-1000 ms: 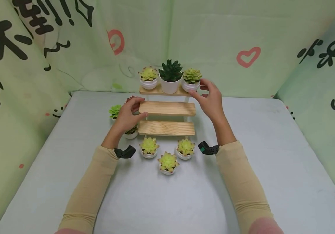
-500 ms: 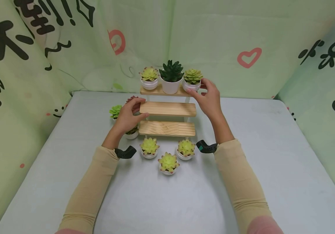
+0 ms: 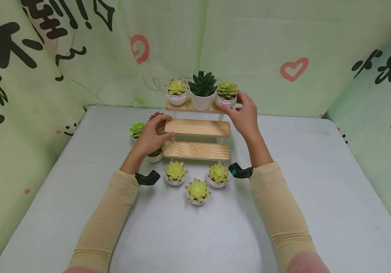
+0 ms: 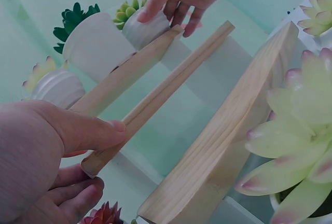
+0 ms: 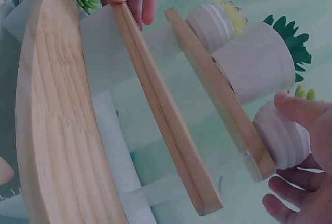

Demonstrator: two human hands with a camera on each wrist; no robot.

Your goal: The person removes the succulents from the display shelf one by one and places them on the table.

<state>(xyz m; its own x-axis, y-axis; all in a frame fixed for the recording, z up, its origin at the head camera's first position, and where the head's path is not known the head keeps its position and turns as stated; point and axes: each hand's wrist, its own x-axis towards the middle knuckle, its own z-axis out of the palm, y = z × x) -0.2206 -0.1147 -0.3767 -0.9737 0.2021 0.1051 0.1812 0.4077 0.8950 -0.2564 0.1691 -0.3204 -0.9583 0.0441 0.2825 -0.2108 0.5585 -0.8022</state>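
A three-tier wooden display stand (image 3: 197,151) with clear side supports stands on the table. My left hand (image 3: 151,135) grips the left end of its middle shelf (image 4: 161,92), thumb on the wood and fingers at the end. On the top shelf (image 5: 228,105), a dark green succulent in a plain white pot (image 3: 201,100) stands between two small potted succulents. The left one (image 3: 177,93) has yellow-green leaves with reddish tips. My right hand (image 3: 244,115) holds the right-hand potted succulent (image 3: 226,98) by its ribbed white pot, which sits at the shelf's right end.
Two yellow-green potted succulents (image 3: 175,172) (image 3: 218,175) stand before the stand, with another (image 3: 198,192) nearer. Left of it are a bright green succulent (image 3: 136,129), a dark one (image 3: 155,153) and a reddish one (image 3: 156,115), partly hidden by my left hand. Printed fabric (image 3: 250,45) hangs behind the white table (image 3: 284,151).
My right hand shifts very slightly leftward against the right-hand potted succulent. My left hand keeps its grip on the middle shelf. The whole head view drifts a little.
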